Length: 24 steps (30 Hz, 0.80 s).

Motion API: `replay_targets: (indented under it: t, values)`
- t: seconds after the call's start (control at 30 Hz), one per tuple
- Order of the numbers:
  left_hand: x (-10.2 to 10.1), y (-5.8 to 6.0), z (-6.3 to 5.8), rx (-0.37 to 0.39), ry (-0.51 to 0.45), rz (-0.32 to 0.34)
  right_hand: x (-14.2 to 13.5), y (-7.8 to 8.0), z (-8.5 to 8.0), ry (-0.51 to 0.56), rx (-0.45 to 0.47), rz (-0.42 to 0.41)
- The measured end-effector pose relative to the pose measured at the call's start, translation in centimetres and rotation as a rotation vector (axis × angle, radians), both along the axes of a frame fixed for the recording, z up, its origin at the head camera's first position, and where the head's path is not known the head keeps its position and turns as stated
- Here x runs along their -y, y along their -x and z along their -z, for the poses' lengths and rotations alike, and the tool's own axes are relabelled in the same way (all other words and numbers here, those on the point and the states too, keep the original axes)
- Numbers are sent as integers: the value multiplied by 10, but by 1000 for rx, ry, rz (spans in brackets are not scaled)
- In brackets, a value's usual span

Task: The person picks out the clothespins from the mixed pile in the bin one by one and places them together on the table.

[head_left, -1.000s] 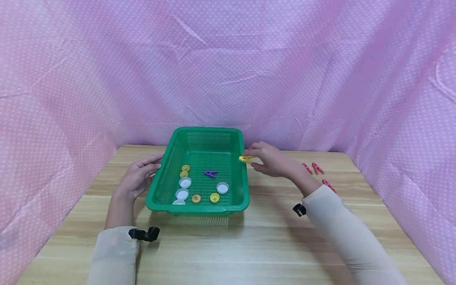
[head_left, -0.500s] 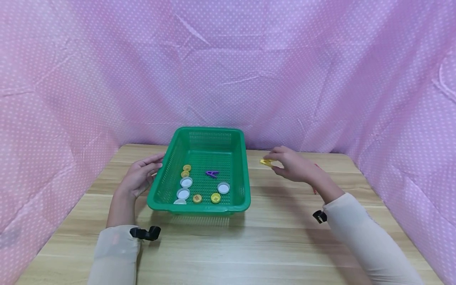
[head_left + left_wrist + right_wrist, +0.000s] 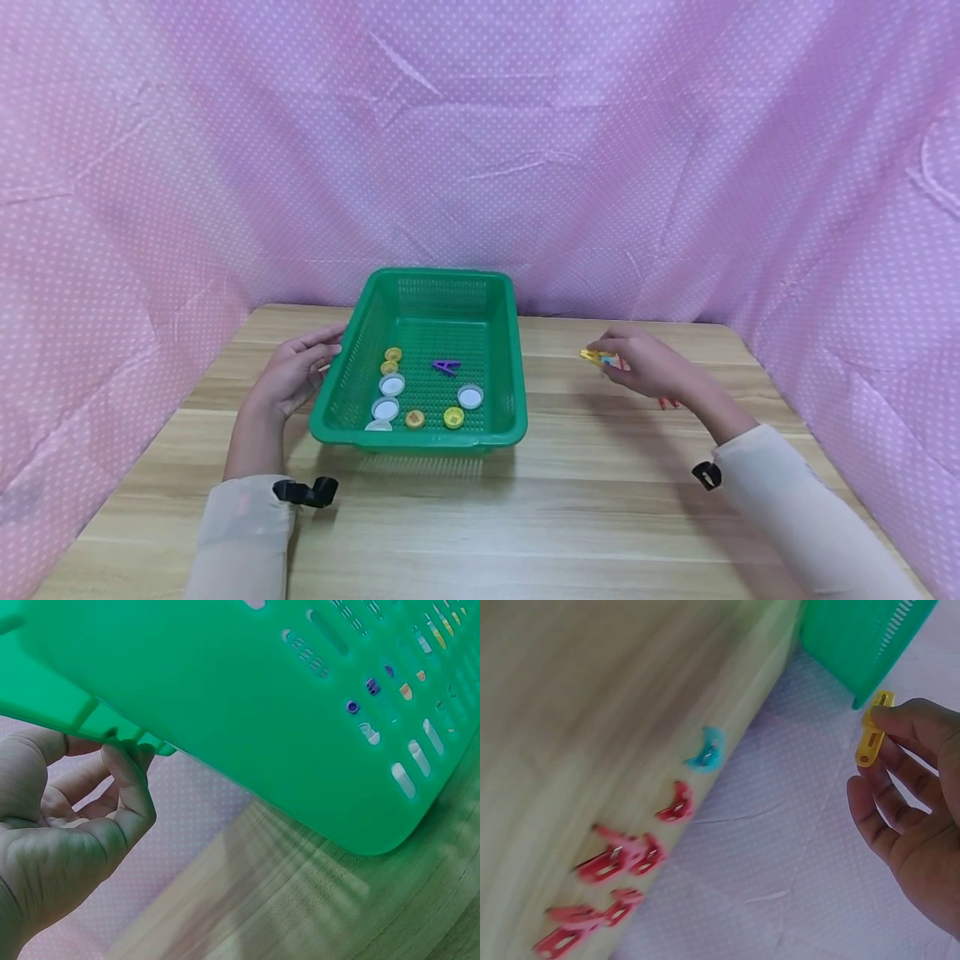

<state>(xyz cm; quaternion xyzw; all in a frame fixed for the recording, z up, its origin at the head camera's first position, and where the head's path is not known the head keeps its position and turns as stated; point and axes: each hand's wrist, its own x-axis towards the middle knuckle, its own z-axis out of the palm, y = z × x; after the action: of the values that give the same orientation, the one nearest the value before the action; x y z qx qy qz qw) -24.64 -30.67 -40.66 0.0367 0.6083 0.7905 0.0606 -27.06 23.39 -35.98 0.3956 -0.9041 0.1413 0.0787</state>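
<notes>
My left hand (image 3: 296, 375) grips the left rim of a green plastic basket (image 3: 420, 438), with thumb and fingers bent at the edge in the left wrist view. Inside the basket are a purple clothespin (image 3: 446, 367), white-centred round lids (image 3: 392, 385) and small yellow caps (image 3: 453, 417). Between the thumb and fingers of my right hand (image 3: 647, 367) is a yellow clothespin (image 3: 874, 735), held above the table to the basket's right. Below that hand lies a blue clothespin (image 3: 707, 752), beside several red clothespins (image 3: 611, 859); the head view mostly hides these behind the hand.
The basket stands on a wood-grain table (image 3: 480, 533). Pink dotted cloth (image 3: 480, 150) hangs behind the table and along both sides. A black wrist strap (image 3: 306, 492) sits on the left sleeve, with a black clip (image 3: 707, 475) on the right one.
My right hand has moved from the basket's right rim to the right, carrying the yellow clothespin towards the other clothespins. The left hand and the basket have stayed nearly still.
</notes>
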Motion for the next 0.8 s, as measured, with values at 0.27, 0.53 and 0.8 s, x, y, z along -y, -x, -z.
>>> replay_targets:
  t: [0.27, 0.53, 0.8]
  values:
    - [0, 0, 0, 0, -13, 8, -19, -7, 13, 29, 45, 27]
    - [1, 0, 2, -11, -46, 11, -33, -10, 23, 102, 108, 143]
    - [0, 1, 1, -7, -47, 21, -47, -18, 29, 152, 159, 262]
